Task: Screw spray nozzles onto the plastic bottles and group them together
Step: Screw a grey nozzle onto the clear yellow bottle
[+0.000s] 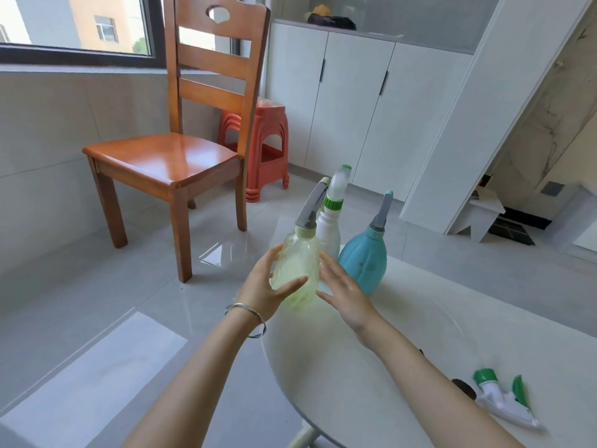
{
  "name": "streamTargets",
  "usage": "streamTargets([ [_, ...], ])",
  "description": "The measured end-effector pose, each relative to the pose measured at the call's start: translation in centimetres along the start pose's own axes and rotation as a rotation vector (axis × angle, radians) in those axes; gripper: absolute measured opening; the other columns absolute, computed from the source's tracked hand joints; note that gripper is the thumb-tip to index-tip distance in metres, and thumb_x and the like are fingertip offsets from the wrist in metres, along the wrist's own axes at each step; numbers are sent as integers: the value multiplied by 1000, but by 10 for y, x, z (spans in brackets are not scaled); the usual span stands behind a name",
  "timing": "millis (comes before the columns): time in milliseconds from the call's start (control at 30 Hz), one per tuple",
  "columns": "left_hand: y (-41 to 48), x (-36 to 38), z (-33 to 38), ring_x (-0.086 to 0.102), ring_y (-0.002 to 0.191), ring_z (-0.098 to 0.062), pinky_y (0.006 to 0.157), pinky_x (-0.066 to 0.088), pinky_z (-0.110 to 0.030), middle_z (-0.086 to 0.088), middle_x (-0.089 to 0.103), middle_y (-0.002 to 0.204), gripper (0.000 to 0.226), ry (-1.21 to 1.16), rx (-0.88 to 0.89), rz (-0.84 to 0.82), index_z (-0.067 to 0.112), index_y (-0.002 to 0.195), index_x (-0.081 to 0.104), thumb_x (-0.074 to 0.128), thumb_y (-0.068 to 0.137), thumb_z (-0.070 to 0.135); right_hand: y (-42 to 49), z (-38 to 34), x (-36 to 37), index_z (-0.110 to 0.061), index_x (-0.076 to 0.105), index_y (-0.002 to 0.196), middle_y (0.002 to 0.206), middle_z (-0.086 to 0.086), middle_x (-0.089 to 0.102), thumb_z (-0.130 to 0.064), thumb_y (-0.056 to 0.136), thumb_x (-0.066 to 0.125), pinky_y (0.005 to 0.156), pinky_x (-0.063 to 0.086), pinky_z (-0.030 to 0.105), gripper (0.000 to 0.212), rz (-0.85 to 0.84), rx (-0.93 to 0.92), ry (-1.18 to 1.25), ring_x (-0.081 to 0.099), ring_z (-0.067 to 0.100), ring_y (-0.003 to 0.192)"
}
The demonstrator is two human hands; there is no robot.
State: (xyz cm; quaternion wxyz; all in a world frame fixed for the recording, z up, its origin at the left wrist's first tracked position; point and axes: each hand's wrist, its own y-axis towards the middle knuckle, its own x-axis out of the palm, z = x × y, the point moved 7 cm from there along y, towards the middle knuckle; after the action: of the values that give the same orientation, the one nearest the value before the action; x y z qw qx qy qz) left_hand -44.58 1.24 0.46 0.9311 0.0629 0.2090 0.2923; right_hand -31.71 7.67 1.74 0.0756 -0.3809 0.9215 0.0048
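A pale yellow-green bottle with a grey spray nozzle stands at the far edge of the white round table. My left hand holds its left side, fingers straight, thumb across the front. My right hand is flat against its right side. Behind it stands a white bottle with a white and green nozzle. A teal bottle with a grey nozzle is beside them. A loose white and green spray nozzle lies at the table's near right.
A wooden chair stands on the tiled floor to the left. Behind it is a stack of red plastic stools. White cabinets line the back wall. A small dark object lies next to the loose nozzle.
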Motion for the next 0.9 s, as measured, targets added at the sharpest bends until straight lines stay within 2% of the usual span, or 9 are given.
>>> streamTargets([
  [133,3,0,-4,48,122,-18,103,43,-42,3,49,130,70,20,-20,24,28,133,39,76,74,38,5,2,3,-33,32,144,150,-10,36,-35,98,40,111,35,35,47,0,7,8,38,5,134],
  [467,8,5,-5,46,124,-15,104,42,-42,0,49,133,73,40,-33,48,24,134,39,75,73,41,9,2,0,-31,31,144,151,-7,36,-39,99,35,113,33,37,46,9,21,25,35,9,138],
  [700,6,9,-3,41,130,-15,110,36,-38,-1,45,140,75,24,-43,13,23,141,33,72,78,36,9,2,0,-32,31,145,151,-7,35,-39,99,35,113,33,38,47,2,19,30,34,9,138],
  [833,5,8,-2,41,129,-13,106,34,-27,2,46,141,73,26,-40,2,25,142,31,70,80,35,10,2,0,-35,31,144,151,-10,35,-40,99,35,113,33,37,46,-4,11,13,35,8,137],
  [900,5,8,-2,40,131,-15,105,33,-26,1,43,144,76,44,-53,-13,24,144,29,69,81,36,10,2,0,-36,31,144,150,-10,36,-40,99,34,112,34,36,46,-9,6,-1,35,8,137],
])
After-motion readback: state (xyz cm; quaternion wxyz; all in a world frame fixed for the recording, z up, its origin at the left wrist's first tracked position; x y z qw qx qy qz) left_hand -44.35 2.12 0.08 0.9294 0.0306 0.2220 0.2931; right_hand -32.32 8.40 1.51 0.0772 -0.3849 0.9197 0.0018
